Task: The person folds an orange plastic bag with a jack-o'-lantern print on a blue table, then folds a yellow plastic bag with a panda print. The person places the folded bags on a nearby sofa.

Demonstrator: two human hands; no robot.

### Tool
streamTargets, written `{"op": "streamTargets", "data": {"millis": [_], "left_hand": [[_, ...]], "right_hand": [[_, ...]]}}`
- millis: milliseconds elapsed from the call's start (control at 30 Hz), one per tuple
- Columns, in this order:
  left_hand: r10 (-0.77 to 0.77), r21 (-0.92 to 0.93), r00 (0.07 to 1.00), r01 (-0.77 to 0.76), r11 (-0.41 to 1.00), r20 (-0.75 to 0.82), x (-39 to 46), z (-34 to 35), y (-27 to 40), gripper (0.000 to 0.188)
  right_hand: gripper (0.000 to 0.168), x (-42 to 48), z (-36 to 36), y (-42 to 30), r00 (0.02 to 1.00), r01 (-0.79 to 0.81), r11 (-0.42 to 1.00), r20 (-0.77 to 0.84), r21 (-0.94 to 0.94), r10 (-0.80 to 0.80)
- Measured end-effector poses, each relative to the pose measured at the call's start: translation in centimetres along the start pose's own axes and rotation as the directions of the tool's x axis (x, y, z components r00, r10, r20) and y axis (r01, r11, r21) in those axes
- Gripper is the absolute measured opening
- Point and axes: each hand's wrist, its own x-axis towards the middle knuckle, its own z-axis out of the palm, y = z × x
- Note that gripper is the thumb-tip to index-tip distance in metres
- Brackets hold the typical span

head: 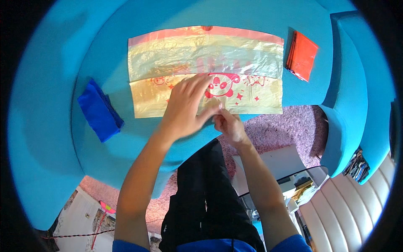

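A yellowish, thin plastic bag (252,104) lies spread on the blue upholstered seat (176,151). It bears red panda and star prints, and its far part, folded toward me, shows a pink band along the far edge. My left hand (187,104) rests over the bag's near middle with fingers apart, hiding some of the print. At the bag's near edge, my right hand (231,127) has its fingers curled and appears to pinch the plastic between thumb and forefinger. The left thumb meets the right thumb there, slightly blurred.
A folded blue cloth or bag (99,110) lies to the left, and a folded red plastic packet (303,56) to the right. Pinkish carpet (277,132) shows below the seat's edge. A glass-topped table (302,186) with several items stands at lower right, near a cream padded surface (343,208).
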Motion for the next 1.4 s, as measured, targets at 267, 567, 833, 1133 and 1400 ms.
{"op": "streamTargets", "data": {"millis": [267, 567, 833, 1133, 1400], "left_hand": [[-0.05, 0.005, 0.986, 0.05, 0.999, 0.156, 4.0, 2.2, -2.5, 0.022], [-0.204, -0.21, 0.583, 0.564, 0.799, 0.787, 7.9, -0.9, -2.9, 0.049], [-0.562, -0.076, 0.721, 0.639, 0.765, 0.406, 8.3, -9.9, -4.5, 0.071], [-0.746, -0.219, 0.635, 0.771, 0.598, 0.199, 5.5, -13.0, -10.7, 0.083], [-0.039, 0.299, 0.867, 0.213, 0.93, -0.496, 1.0, -5.3, -8.3, 0.033]], "right_hand": [[0.039, -2.1, 1.2, 1.0, 0.986, 0.164, 0.986, -0.001, -0.009, -0.164], [0.045, -4.0, 3.3, -4.0, 0.983, 0.181, 0.971, 0.013, 0.158, -0.186], [0.047, -0.7, 3.6, -8.2, 0.985, 0.17, 0.975, -0.005, 0.143, -0.171], [0.03, 1.5, 3.2, -7.7, 0.677, 0.517, 0.724, -0.299, -0.457, -0.673], [0.047, 2.8, -1.1, -4.3, 0.467, 0.129, -0.05, 0.105, -0.99, -0.878]]}}
